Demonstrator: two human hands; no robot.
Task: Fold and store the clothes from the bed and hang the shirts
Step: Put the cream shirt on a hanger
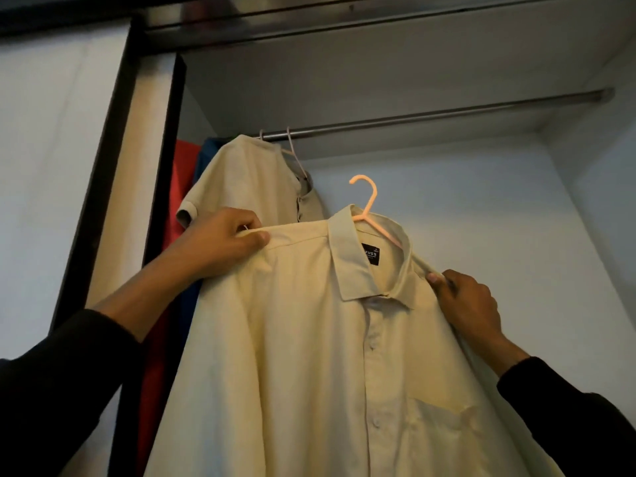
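A cream button-up shirt (309, 356) sits on a pink plastic hanger (370, 208), held up in front of the open wardrobe. My left hand (223, 241) grips its left shoulder, and my right hand (468, 304) grips its right shoulder. The hanger's hook is free in the air, well below the metal rail (447, 113). A second cream short-sleeved shirt (247, 180) hangs from the rail on a pale hanger (294, 153), behind and to the left.
A red garment (179, 187) and a blue garment (206, 149) hang at the far left behind the short-sleeved shirt. A dark wardrobe frame post (161, 201) stands at the left. To the right of the hung shirts the rail is bare.
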